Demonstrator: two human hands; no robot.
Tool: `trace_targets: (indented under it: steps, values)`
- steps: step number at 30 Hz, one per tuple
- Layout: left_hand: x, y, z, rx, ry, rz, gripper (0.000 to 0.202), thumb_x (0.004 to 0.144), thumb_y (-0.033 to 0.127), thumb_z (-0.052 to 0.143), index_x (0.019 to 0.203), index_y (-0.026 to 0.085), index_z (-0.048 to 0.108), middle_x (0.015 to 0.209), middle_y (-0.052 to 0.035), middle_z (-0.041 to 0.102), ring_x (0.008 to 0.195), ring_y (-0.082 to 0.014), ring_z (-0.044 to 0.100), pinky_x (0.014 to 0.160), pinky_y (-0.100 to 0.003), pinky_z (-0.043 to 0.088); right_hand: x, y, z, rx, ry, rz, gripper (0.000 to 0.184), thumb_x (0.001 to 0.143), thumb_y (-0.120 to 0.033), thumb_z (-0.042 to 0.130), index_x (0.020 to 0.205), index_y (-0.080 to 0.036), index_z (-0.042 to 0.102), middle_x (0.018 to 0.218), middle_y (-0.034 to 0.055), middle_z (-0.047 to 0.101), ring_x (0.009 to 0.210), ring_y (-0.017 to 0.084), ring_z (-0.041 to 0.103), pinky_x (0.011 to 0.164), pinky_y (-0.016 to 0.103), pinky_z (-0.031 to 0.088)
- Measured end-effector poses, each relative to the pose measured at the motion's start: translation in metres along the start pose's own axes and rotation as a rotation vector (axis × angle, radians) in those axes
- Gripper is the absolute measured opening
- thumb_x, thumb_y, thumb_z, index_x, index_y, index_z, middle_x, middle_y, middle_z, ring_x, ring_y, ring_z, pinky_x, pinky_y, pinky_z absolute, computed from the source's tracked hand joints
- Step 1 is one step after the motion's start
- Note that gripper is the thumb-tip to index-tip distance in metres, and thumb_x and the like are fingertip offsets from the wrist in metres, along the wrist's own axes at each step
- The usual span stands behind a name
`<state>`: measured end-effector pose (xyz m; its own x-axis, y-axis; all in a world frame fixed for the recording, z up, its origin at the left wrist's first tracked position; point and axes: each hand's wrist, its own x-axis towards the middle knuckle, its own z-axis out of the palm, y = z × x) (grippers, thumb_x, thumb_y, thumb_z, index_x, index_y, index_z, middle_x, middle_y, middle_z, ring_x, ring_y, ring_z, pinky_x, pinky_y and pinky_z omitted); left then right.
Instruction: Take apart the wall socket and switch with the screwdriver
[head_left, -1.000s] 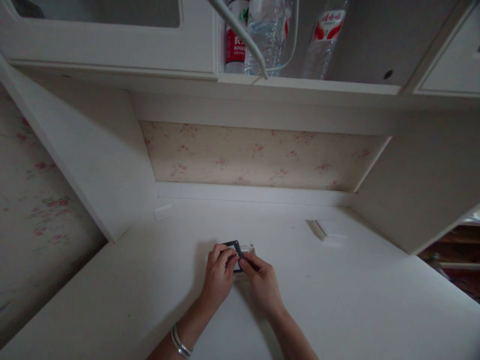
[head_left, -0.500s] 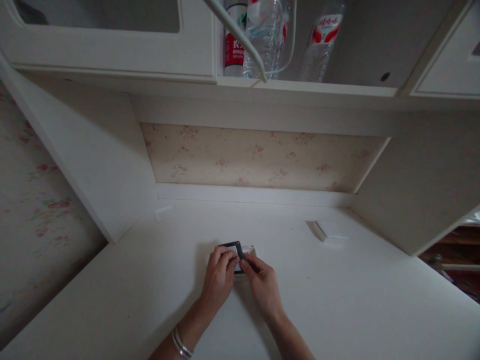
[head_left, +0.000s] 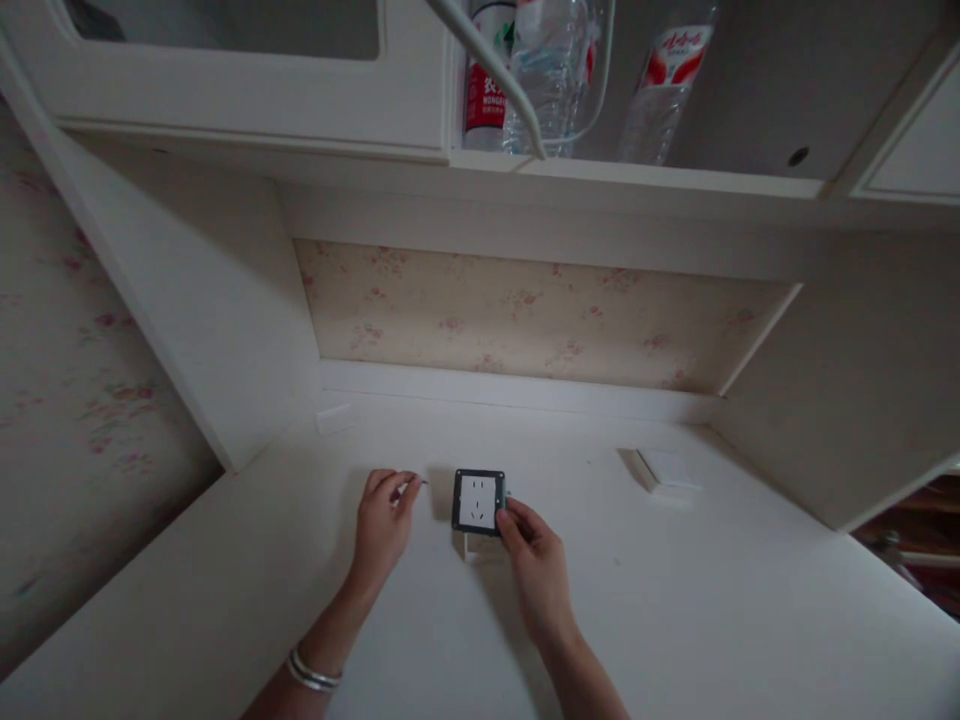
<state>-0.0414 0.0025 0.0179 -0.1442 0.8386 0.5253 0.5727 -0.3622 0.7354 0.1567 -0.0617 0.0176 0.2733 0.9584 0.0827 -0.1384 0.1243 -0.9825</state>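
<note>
My right hand (head_left: 536, 550) pinches the right edge of a wall socket (head_left: 478, 503), a white five-hole face in a dark square frame. The socket is tilted up so its face shows. Beneath it a pale, hollow mounting box (head_left: 472, 552) shows in part on the desk; the socket hides the rest. Left of the socket and apart from it, my left hand (head_left: 385, 515) has its thumb and fingers closed on a small thin piece (head_left: 423, 483) with a dark tip, too small to name. A silver bangle (head_left: 311, 672) is on the left wrist.
On the white desk (head_left: 247, 600), a white square plate (head_left: 667, 470) lies at the right and a small translucent piece (head_left: 334, 418) at the back left. Side panels flank the desk. Above it, an open cupboard shelf holds several plastic bottles (head_left: 667, 80), and a white rod (head_left: 499, 75) hangs down.
My left hand has let go of the socket and moved left with a small piece between its fingers. The right hand still holds the socket, whose face is now uncovered. The view has shifted slightly.
</note>
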Motion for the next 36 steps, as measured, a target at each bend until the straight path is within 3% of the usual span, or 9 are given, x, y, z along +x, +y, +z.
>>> trace_targets:
  steps: [7, 12, 18, 23, 30, 33, 36]
  values:
    - [0.055, -0.087, -0.051, 0.497, -0.377, -0.141, 0.028, 0.085, 0.034, 0.049, 0.087, 0.018, 0.072, 0.095, -0.0065, 0.066, 0.089, -0.0199, 0.061, 0.085, -0.029, 0.045, -0.003, 0.002, 0.005, 0.120, -0.018, 0.074, 0.041, 0.078, -0.041, 0.067, 0.109, -0.015, 0.065, 0.104, 0.0102, 0.069, 0.100, 0.024, 0.062, 0.094, 0.040, 0.045]
    - [0.095, -0.115, -0.066, 0.574, -0.440, -0.218, 0.028, 0.083, 0.033, 0.050, 0.082, 0.017, 0.074, 0.081, -0.0072, 0.070, 0.081, -0.0223, 0.065, 0.073, -0.028, 0.047, -0.009, -0.001, 0.009, 0.099, -0.058, 0.114, 0.039, 0.078, -0.042, 0.067, 0.107, -0.015, 0.067, 0.103, 0.0100, 0.069, 0.097, 0.024, 0.063, 0.092, 0.040, 0.046]
    - [0.124, -0.132, -0.059, 0.653, -0.381, -0.308, 0.026, 0.080, 0.032, 0.053, 0.087, 0.018, 0.074, 0.100, -0.0128, 0.070, 0.093, -0.0278, 0.064, 0.074, -0.032, 0.048, -0.009, -0.003, 0.008, 0.100, -0.075, 0.128, 0.040, 0.077, -0.041, 0.068, 0.108, -0.015, 0.067, 0.105, 0.0098, 0.069, 0.101, 0.025, 0.061, 0.093, 0.040, 0.045]
    - [0.131, -0.137, -0.053, 0.649, -0.386, -0.324, 0.025, 0.080, 0.032, 0.053, 0.087, 0.020, 0.074, 0.094, -0.0088, 0.072, 0.087, -0.0241, 0.066, 0.073, -0.029, 0.048, -0.008, -0.003, 0.006, 0.104, -0.076, 0.131, 0.039, 0.078, -0.041, 0.067, 0.107, -0.015, 0.067, 0.107, 0.0100, 0.068, 0.103, 0.025, 0.060, 0.093, 0.038, 0.045]
    - [0.129, -0.130, -0.065, 0.650, -0.363, -0.272, 0.032, 0.087, 0.034, 0.043, 0.094, 0.020, 0.071, 0.104, -0.0066, 0.070, 0.100, -0.0249, 0.062, 0.083, -0.030, 0.045, -0.006, -0.005, 0.005, 0.137, -0.070, 0.142, 0.039, 0.077, -0.041, 0.068, 0.107, -0.015, 0.068, 0.107, 0.0099, 0.068, 0.103, 0.024, 0.060, 0.090, 0.035, 0.046]
    - [0.115, -0.111, -0.066, 0.639, -0.338, -0.220, 0.034, 0.089, 0.034, 0.040, 0.099, 0.019, 0.069, 0.110, -0.0074, 0.067, 0.104, -0.0244, 0.059, 0.088, -0.030, 0.043, -0.006, -0.005, 0.006, 0.192, -0.050, 0.165, 0.039, 0.075, -0.040, 0.071, 0.105, -0.016, 0.069, 0.110, 0.0103, 0.067, 0.104, 0.025, 0.060, 0.090, 0.036, 0.047]
    - [0.083, -0.068, -0.059, 0.541, -0.408, -0.102, 0.031, 0.089, 0.037, 0.042, 0.096, 0.021, 0.068, 0.105, -0.0026, 0.068, 0.099, -0.0187, 0.061, 0.089, -0.025, 0.041, -0.006, -0.006, 0.007, 0.249, -0.036, 0.194, 0.038, 0.072, -0.039, 0.073, 0.103, -0.016, 0.070, 0.111, 0.0106, 0.067, 0.102, 0.025, 0.061, 0.090, 0.037, 0.047]
